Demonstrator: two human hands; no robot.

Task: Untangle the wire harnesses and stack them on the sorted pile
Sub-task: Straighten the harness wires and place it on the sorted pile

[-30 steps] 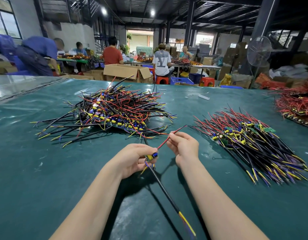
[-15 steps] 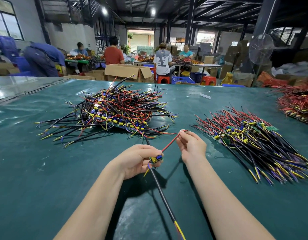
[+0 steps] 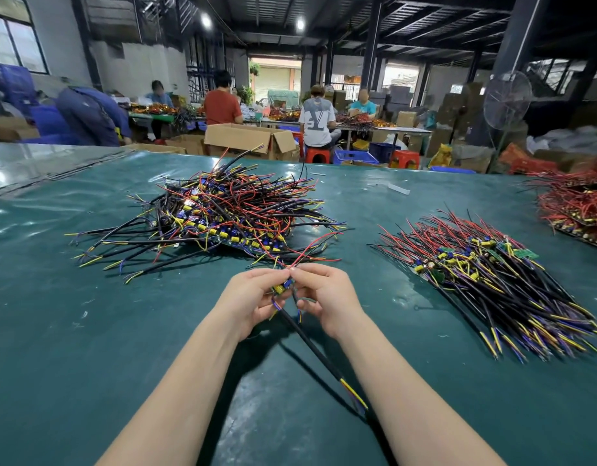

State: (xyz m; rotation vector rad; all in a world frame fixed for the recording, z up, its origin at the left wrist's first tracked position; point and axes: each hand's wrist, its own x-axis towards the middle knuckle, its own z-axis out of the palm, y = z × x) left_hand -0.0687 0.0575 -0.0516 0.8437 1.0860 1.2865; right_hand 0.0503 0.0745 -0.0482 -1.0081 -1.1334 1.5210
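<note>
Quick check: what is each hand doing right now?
Left hand: fingers curled, gripping the wire harness near its small board.
Right hand: fingers curled, pinching the same harness.

Both forearms reach forward; left grip point(image 3: 248, 299) and right grip point(image 3: 328, 297) curl inward, fingertips touching.

We have bare teal table cover point(image 3: 88, 348) open on our left and near right. Ahead-left, the tangled heap of black, red and yellow wire harnesses point(image 3: 223, 213) blocks the way; the combed pile of sorted harnesses point(image 3: 492, 284) fills the right. Between them runs a bare lane toward the far edge. One black-sheathed harness point(image 3: 310, 342) slants across the near middle, and red wire bundles point(image 3: 579, 203) crowd the far right.
</note>
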